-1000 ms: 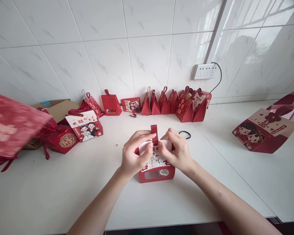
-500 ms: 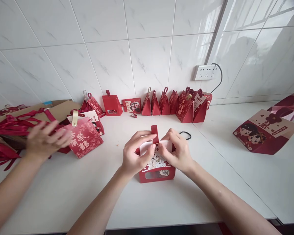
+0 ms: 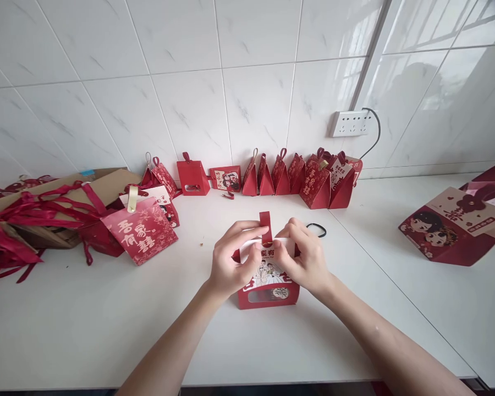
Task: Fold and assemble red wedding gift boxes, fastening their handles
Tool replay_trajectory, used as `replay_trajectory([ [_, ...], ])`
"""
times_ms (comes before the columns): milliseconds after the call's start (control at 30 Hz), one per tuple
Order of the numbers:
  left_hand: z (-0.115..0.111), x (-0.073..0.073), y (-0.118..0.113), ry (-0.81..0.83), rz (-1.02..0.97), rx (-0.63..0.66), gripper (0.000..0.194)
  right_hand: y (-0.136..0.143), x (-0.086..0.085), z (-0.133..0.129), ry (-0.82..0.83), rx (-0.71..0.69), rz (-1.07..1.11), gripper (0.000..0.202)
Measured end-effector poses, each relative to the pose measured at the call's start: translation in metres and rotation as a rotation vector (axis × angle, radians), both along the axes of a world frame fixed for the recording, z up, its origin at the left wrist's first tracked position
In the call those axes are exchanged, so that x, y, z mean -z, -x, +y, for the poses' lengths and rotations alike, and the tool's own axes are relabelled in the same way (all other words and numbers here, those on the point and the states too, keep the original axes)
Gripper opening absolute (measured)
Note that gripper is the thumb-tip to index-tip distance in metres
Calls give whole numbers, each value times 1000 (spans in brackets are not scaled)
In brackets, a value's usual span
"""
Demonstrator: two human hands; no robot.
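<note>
A red and white gift box [image 3: 268, 275] with a cartoon couple and a small window stands upright on the white table. My left hand [image 3: 236, 256] pinches its top edge on the left side, the index finger against the red strap [image 3: 265, 226] that sticks up from the top. On the right side of the same top edge, my right hand [image 3: 300, 254] grips with thumb and fingers. Both thumbs face me, near the base of the strap.
Several small red gift boxes [image 3: 266, 179] line the tiled wall. At left lie a patterned box [image 3: 142, 231] and a cardboard carton [image 3: 103, 184] with red ribbons. A larger box [image 3: 454, 225] is at right; a black loop [image 3: 324, 229] lies beyond my right hand.
Another person's hand and forearm at the left have gone out of view. The whole scene has shifted slightly to the right. My hands keep their hold on the box.
</note>
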State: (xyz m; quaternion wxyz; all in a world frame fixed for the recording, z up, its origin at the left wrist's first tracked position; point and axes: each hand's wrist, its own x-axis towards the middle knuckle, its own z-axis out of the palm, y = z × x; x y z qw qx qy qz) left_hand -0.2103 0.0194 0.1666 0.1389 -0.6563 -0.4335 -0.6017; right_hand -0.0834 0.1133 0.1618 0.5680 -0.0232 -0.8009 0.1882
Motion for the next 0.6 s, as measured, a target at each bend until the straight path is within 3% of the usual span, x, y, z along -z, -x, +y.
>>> replay_trajectory([
  [600, -2, 1, -7, 28, -93, 4, 23, -4, 1, 0, -52, 15, -42, 16],
])
